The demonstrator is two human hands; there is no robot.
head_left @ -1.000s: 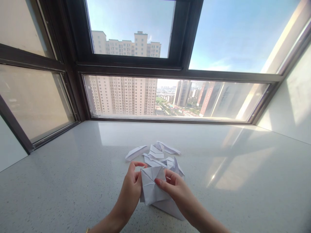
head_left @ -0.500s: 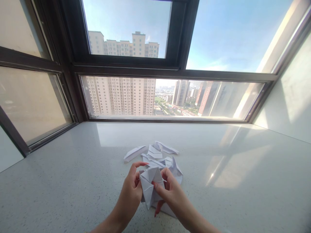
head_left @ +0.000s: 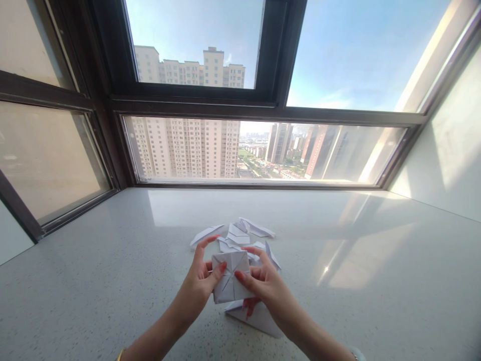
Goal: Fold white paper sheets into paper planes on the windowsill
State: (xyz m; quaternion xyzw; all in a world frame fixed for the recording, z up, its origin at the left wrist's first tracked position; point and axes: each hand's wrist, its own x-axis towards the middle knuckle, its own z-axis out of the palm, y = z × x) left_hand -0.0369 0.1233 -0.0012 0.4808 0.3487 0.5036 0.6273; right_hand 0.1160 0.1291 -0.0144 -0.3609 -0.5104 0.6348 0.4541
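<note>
Between my hands is a white folded paper square, its creases meeting near the middle. My left hand grips its left side, thumb pressed on the front face and index finger raised above the edge. My right hand holds the right side, its thumb lying near the centre creases and other fingers behind or below. Under my right hand, another white folded paper lies on the counter. Just beyond my hands sits a loose group of folded paper pieces, partly hidden by the square and my fingers.
The speckled white counter runs up to a dark-framed window. At the right rises a white wall. Sunlight reflects off the counter's right part. Tall buildings stand outside.
The paper's loose, pointed flaps now lie flat, so it shows as a neat square. My left thumb has come onto its front face, and the lower paper is more exposed.
</note>
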